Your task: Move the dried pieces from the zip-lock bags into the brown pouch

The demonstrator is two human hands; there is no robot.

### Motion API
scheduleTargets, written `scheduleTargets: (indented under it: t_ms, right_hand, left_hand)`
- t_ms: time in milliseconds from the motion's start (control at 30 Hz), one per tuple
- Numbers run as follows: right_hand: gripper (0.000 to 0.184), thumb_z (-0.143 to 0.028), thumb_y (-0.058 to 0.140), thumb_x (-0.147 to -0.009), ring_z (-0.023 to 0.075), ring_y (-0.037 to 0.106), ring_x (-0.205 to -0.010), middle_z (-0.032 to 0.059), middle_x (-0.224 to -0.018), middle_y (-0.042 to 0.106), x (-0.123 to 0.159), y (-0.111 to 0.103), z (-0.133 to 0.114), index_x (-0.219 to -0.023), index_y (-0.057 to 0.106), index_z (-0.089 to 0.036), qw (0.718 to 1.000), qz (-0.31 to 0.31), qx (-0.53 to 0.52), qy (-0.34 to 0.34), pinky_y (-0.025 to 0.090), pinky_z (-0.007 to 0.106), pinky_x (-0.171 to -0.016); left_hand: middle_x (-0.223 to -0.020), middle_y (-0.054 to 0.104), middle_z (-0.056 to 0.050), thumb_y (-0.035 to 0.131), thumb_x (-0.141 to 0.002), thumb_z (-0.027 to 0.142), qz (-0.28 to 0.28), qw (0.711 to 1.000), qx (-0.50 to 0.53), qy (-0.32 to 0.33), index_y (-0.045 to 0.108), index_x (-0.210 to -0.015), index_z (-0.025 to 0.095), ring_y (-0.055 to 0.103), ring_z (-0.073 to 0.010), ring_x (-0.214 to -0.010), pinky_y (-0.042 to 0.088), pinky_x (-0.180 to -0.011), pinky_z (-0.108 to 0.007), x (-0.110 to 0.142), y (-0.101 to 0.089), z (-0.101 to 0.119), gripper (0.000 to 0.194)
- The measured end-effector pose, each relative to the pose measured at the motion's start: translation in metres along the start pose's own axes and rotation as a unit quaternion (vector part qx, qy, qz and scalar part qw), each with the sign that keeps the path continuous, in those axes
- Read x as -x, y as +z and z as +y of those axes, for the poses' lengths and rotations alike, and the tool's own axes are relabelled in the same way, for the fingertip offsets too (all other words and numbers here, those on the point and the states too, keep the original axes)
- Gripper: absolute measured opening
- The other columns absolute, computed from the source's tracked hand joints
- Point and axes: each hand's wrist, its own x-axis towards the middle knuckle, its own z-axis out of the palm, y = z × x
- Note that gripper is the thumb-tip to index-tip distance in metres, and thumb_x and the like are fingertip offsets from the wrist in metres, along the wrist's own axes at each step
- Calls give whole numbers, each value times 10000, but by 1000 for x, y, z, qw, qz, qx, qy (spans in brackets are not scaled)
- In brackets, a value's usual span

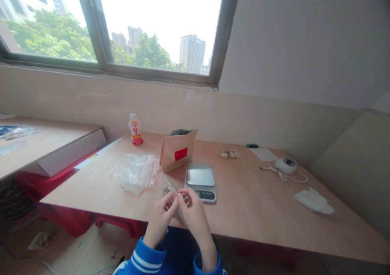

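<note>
Both of my hands pinch the top of a clear plastic zip bag (pixel 168 181) near the table's front edge. My left hand (pixel 163 214) has its thumb and fingers closed on one side of it. Close against it, my right hand (pixel 192 210) grips the other side, fingertips touching. Small pale pieces show faintly in the bag; my fingers hide much of it. Just beyond my right hand is a digital kitchen scale (pixel 200 174) with a bare metal plate. Behind stands an open brown paper pouch (pixel 170 155) with a red label.
Several flat zip bags (pixel 131 171) lie to the left, with a drink bottle (pixel 135 128) behind them. A small bag of pale pieces (pixel 229 154) lies at the back. Rightward are a white paper sheet (pixel 263 154), a white round corded device (pixel 285 165) and a crumpled white packet (pixel 313 201).
</note>
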Motion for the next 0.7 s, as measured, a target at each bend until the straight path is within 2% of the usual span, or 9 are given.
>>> scheduleTargets:
  t_ms: [100,267,400,567,700]
  right_hand:
    - [254,-398,535,-862,178,668,-665,48,-746,699,0,-3,1,-847,642,-169,1000,1,-18,20,522,249,-598]
    - [168,-329,585,-819,180,665,-685,48,-765,693,-2,-9,2,-829,654,-176,1000,25,5,-1,531,258,-627]
    - [146,-300,594,-810,181,669,-709,54,-784,693,-2,-10,5,-811,667,-173,1000,14,2,0,537,261,-643]
    - [164,-312,620,-795,184,669,-732,59,-824,675,-1,-10,8,-819,680,-161,1000,7,-18,1,550,265,-653]
    - [174,-313,615,-799,182,668,-730,66,-847,660,-1,-8,11,-778,675,-151,1000,2,-23,2,551,268,-657]
  left_hand:
    - [-584,550,3,599,-787,475,-34,998,-45,34,650,-730,169,486,-129,-550,387,-508,-216,3,-3,2,315]
    - [-761,678,-49,612,-779,428,-66,994,-58,59,723,-917,210,565,-189,-701,457,-630,-246,3,-4,0,281]
    - [-798,692,-56,628,-764,430,-67,995,-62,41,736,-953,223,552,-189,-686,449,-617,-245,3,-4,-3,300]
    - [-819,678,-61,589,-807,414,-80,989,-106,58,737,-992,222,529,-165,-643,428,-590,-239,2,-7,-6,304]
    - [-840,664,-62,591,-810,415,-82,988,-114,60,739,-989,234,555,-176,-695,423,-589,-229,3,-9,-5,294]
